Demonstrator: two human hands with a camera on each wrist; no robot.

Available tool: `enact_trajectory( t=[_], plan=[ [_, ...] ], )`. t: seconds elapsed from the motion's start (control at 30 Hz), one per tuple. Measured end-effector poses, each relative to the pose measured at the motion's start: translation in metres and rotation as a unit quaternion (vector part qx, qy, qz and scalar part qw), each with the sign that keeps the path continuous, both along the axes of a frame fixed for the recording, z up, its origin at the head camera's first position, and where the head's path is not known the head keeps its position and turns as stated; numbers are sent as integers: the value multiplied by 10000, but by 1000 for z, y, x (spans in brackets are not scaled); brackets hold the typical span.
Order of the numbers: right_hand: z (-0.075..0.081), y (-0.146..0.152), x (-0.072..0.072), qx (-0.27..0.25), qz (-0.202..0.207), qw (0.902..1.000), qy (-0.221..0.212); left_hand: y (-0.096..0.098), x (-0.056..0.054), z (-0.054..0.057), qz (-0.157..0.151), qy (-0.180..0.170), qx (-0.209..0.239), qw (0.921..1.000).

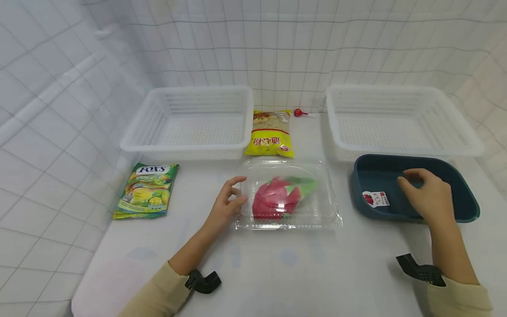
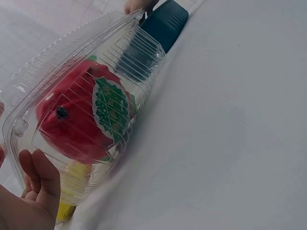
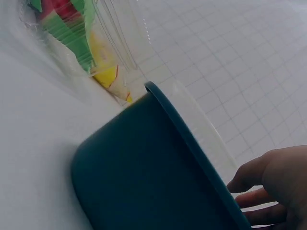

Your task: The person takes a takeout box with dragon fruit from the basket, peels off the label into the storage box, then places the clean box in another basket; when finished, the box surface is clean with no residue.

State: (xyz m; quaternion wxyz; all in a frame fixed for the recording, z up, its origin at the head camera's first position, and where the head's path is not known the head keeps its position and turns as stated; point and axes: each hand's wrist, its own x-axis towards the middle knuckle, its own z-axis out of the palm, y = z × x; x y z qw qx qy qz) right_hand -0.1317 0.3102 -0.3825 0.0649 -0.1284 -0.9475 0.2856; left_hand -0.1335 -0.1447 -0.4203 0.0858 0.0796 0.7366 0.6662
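Observation:
A lidded clear plastic clamshell box (image 1: 326, 207) lies mid-table with a pink and green dragon fruit (image 1: 273, 198) inside; a green oval label (image 2: 112, 108) shows in the left wrist view. My left hand (image 1: 227, 207) is at the box's left edge, thumb and fingers apart; whether they touch it I cannot tell. To the right sits a dark teal basin (image 1: 368, 171) with a small white and red label (image 1: 375, 199) inside. Over this basin hovers my right hand (image 1: 429, 196), its fingers loosely bent and nothing visible in them.
Two white perforated baskets (image 1: 190, 152) (image 1: 408, 149) stand at the back. Between them are a yellow pasta bag (image 1: 271, 134) and a small red object (image 1: 298, 112) with a thin stem. A green Fox's candy bag (image 1: 146, 191) lies at left.

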Motion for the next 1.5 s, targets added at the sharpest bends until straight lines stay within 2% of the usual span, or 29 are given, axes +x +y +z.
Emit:
enact_trajectory(
  t=[0.13,0.2,0.27,0.37,0.47,0.6,0.73,0.87,0.97,1.1,1.27,1.5],
  plan=[
    [4,14,-11,-352,-708,9966,248,4,-5,-2,-106,110,247,9996],
    [6,20,-19,-744,-1189,9894,389,6,-7,-3,-106,265,453,9986],
    [8,26,-26,-1291,-1613,9771,508,9,-10,-6,-61,415,696,9967],
    [11,31,-35,-2273,-2063,9490,715,13,-13,-9,33,545,969,9938],
    [13,30,-40,-3408,-2226,9065,1120,15,-14,-9,113,575,1064,9926],
    [16,30,-42,-4617,-2351,8409,1563,18,-16,-7,175,635,1149,9912],
    [19,33,-45,-5411,-2338,7911,1635,23,-18,-5,250,633,1312,9890],
    [20,37,-47,-6178,-2320,7304,1761,28,-20,2,346,653,1421,9871],
    [18,39,-48,-6453,-2338,7011,1934,32,-21,9,425,692,1483,9856],
    [15,37,-50,-6587,-2293,6858,2078,37,-25,20,494,728,1550,9840],
    [15,35,-54,-6643,-2244,6794,2163,45,-33,33,476,771,1880,9780],
    [14,31,-59,-6791,-2128,6614,2370,55,-48,48,444,1030,2115,9709]
  ],
)
